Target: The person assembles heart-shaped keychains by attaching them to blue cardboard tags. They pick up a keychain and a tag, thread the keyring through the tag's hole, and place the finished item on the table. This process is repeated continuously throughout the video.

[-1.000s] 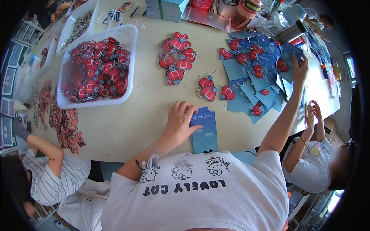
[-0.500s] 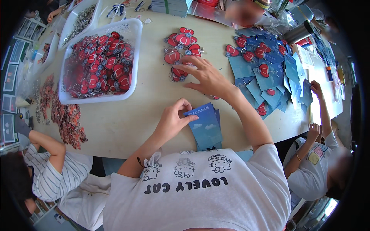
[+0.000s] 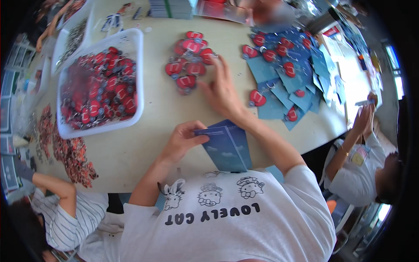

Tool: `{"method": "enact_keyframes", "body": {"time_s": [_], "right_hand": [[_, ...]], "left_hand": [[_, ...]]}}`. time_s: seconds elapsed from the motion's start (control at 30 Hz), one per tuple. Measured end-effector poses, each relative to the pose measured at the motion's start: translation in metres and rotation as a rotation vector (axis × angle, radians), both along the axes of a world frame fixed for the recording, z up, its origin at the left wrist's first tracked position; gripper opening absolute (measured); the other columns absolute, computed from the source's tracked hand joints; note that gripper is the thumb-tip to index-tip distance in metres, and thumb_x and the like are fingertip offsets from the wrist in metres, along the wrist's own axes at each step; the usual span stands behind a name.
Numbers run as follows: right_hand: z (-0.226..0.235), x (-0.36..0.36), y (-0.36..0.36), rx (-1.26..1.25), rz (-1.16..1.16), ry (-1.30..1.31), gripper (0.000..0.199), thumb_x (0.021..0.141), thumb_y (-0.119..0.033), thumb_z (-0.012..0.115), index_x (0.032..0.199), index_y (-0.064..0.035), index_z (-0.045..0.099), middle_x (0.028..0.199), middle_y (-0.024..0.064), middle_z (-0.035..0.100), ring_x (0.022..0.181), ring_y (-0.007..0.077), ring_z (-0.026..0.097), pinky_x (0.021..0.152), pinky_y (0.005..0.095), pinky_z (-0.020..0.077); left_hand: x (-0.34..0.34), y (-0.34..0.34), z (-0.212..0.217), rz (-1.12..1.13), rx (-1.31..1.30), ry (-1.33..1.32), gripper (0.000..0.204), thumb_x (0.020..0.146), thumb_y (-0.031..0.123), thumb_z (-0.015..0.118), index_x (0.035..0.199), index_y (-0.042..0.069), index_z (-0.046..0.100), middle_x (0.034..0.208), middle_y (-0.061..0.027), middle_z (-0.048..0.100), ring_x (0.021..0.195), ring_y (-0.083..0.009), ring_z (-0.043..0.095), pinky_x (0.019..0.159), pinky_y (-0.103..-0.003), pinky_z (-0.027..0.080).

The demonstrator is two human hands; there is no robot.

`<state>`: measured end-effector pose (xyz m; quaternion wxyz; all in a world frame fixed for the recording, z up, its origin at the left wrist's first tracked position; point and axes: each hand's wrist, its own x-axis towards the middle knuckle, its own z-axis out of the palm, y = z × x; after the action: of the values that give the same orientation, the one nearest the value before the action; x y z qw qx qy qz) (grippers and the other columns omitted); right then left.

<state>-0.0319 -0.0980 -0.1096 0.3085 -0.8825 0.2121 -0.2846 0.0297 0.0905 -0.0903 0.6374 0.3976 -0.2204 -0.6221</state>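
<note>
Left hand: I see left hand [image 3: 183, 139] pinching a blue card [image 3: 224, 150] by its upper corner, near the shirt.
Right hand: right hand [image 3: 224, 94] relaxed, fingers parted, beside loose red charms [image 3: 195, 68]; can't tell if fingertips touch.
Done: I'd judge the charms lying on the spread cards [image 3: 301, 102], right.
Left: likely the loose cluster, plus the heap filling the white tub [image 3: 139, 78].
Writing: pale line on card, too small for me; black capitals on shirt [image 3: 218, 236], inverted.
Brands: none I can make out.
</note>
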Motion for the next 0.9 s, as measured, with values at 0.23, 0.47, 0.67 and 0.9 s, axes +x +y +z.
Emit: {"method": "enact_keyframes", "body": {"time_s": [0.23,0.47,0.67,0.9], "right_hand": [[0.028,0.029,0.011,0.256,0.027,-0.248,0.063,0.088,-0.023,0.064,0.136,0.0023,0.032,0.14,0.0253,0.033,0.128,0.0389,0.038,0.105,0.0429,0.0349],[0.026,-0.01,-0.05,0.171,0.059,-0.023,0.056,0.089,-0.023,0.063,0.133,0.0013,0.039,0.136,0.0246,0.039,0.117,0.0348,0.05,0.098,0.0409,0.0421],[-0.009,0.069,-0.05,-0.029,-0.112,-0.027,0.065,0.092,-0.038,0.056,0.135,0.0056,0.036,0.136,0.0307,0.037,0.127,0.0415,0.039,0.105,0.0459,0.0327],[-0.01,0.076,-0.052,0.09,0.001,-0.229,0.062,0.088,-0.028,0.063,0.132,0.0062,0.038,0.128,0.028,0.047,0.119,0.0419,0.046,0.101,0.0448,0.0382]], "left_hand": [[0.006,0.008,-0.018,0.069,-0.088,0.107,0.011,0.085,0.004,0.067,0.096,0.003,0.064,0.093,-0.0044,0.066,0.087,-0.0102,0.061,0.08,-0.024,0.047],[0.003,-0.003,-0.01,0.16,-0.013,0.234,0.024,0.096,0.017,0.054,0.116,0.004,0.056,0.105,-0.0054,0.065,0.097,-0.0129,0.063,0.086,-0.029,0.049],[0.013,-0.004,-0.011,0.175,-0.036,0.204,0.029,0.096,0.016,0.054,0.123,0.005,0.054,0.112,-0.0038,0.065,0.102,-0.0106,0.061,0.09,-0.027,0.047],[0.027,-0.007,-0.013,0.272,-0.078,0.172,0.029,0.096,0.016,0.053,0.123,0.005,0.054,0.111,-0.0037,0.065,0.099,-0.0105,0.062,0.088,-0.027,0.049]]}}
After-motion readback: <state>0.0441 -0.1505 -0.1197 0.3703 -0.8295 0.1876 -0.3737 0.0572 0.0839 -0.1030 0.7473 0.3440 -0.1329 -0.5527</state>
